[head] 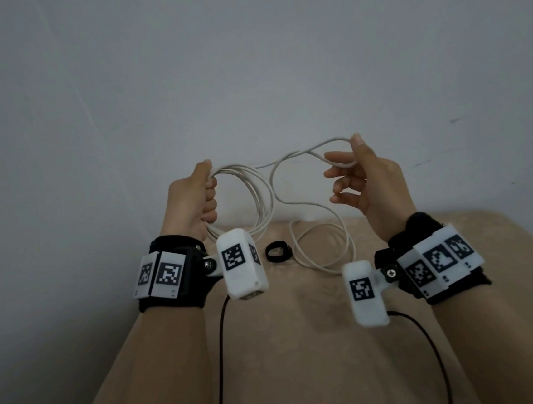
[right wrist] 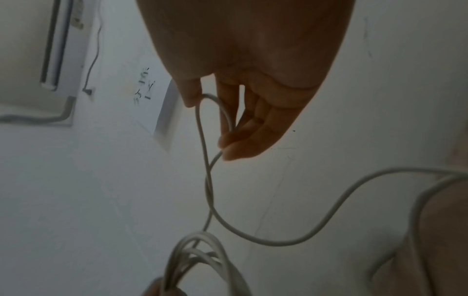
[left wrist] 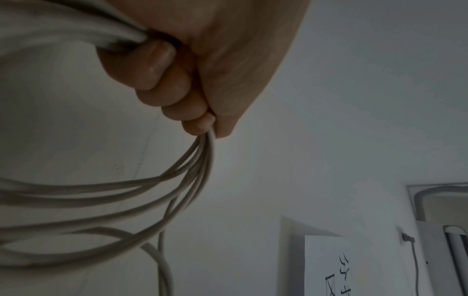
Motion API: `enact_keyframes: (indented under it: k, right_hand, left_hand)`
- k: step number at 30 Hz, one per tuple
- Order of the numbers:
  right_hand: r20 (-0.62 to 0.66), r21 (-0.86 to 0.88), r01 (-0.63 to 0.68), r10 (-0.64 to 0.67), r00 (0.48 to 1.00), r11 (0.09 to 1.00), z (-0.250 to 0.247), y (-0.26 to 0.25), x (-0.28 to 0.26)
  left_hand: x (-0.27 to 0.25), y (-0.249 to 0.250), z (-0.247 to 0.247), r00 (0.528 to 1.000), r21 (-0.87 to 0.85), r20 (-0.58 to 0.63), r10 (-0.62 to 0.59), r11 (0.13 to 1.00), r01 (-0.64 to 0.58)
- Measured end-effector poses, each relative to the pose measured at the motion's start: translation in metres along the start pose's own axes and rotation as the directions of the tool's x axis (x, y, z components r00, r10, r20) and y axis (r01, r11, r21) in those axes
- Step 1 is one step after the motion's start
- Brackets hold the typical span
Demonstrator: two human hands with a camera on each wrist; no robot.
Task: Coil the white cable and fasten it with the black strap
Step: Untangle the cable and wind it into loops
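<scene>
My left hand [head: 199, 198] is raised above the table and grips several loops of the white cable [head: 258, 199] in a fist; the left wrist view shows the fingers [left wrist: 162, 80] curled round the bundle [left wrist: 126, 196]. My right hand [head: 360, 176] holds a fresh bend of the cable [head: 328, 148] between thumb and fingers; the right wrist view shows that bend [right wrist: 202, 130] running past the fingertips [right wrist: 235, 148]. The rest of the cable trails down onto the table [head: 325, 251]. The black strap [head: 278, 251], curled in a ring, lies on the table between my wrists.
The table [head: 305, 344] has a beige top and stands against a grey-white wall [head: 246, 73]. Black cords [head: 222, 352] run from the wrist cameras toward me. A wall sign [left wrist: 336, 266] and a white fixture [right wrist: 58, 50] show in the wrist views.
</scene>
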State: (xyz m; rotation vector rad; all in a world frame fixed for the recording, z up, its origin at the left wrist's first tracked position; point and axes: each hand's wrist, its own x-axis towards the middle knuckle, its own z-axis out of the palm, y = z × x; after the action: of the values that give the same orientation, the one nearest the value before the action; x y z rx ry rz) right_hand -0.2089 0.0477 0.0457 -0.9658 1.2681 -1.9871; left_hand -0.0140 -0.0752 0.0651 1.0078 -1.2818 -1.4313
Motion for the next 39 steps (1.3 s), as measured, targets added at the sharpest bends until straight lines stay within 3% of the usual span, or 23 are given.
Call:
enact_keyframes:
  k: [3, 8, 10, 12, 15, 20, 24, 26, 28, 32, 36, 39]
  right_hand:
    - [-0.012, 0.111, -0.046, 0.047, 0.999, 0.993, -0.002, 0.001, 0.004]
    - [0.102, 0.240, -0.070, 0.047, 0.994, 0.968, -0.008, 0.005, 0.008]
    - [0.144, 0.144, -0.050, 0.029, 0.989, 0.988, -0.010, 0.005, 0.007]
    - [0.159, -0.074, 0.038, -0.026, 0.987, 0.997, -0.009, 0.004, 0.005]
    - [0.117, -0.249, 0.101, -0.073, 0.990, 0.963, -0.005, 0.007, 0.003]
    - [0.056, 0.009, 0.054, -0.054, 0.997, 0.999, -0.004, 0.012, 0.001]
    - [0.239, 0.231, 0.138, -0.194, 0.951, 0.963, -0.008, 0.000, 0.000]
    - [0.367, 0.046, 0.232, -0.233, 0.901, 0.972, -0.008, -0.008, -0.003]
    - [0.460, -0.256, 0.340, -0.195, 0.866, 0.905, -0.004, -0.009, -0.008]
    - [0.344, -0.579, 0.327, -0.139, 0.928, 0.747, 0.003, 0.004, -0.009]
    - [0.328, -0.725, 0.386, -0.208, 0.922, 0.571, 0.004, 0.020, 0.000]
    - [0.306, -0.739, 0.338, -0.157, 0.939, 0.583, 0.000, 0.030, 0.003]
  left_hand:
    - [0.000, 0.001, 0.000, 1.000, -0.003, -0.003, 0.003, 1.000, -0.003]
    - [0.001, -0.001, 0.003, 1.000, 0.001, -0.002, 0.004, 1.000, -0.004]
    - [0.001, -0.001, 0.002, 1.000, -0.014, -0.024, 0.002, 1.000, -0.002]
    - [0.002, -0.001, -0.002, 0.998, -0.051, -0.057, 0.000, 0.999, -0.003]
    - [0.003, 0.001, -0.008, 0.997, -0.118, -0.080, -0.011, 0.993, 0.001]
    - [0.004, -0.001, -0.007, 0.997, -0.163, -0.069, -0.036, 0.986, 0.025]
    - [0.009, -0.006, -0.015, 0.988, -0.266, 0.005, -0.156, 0.952, 0.151]
    - [0.009, -0.005, -0.020, 0.982, -0.310, 0.028, -0.187, 0.932, 0.187]
    - [0.008, -0.001, -0.022, 0.984, -0.330, 0.019, -0.178, 0.928, 0.174]
    - [0.000, 0.009, -0.016, 0.995, -0.288, -0.005, -0.095, 0.954, 0.090]
    - [-0.009, 0.019, -0.005, 1.000, -0.222, 0.010, 0.001, 0.975, 0.001]
    - [-0.016, 0.028, -0.001, 0.998, -0.264, 0.033, 0.057, 0.963, -0.046]
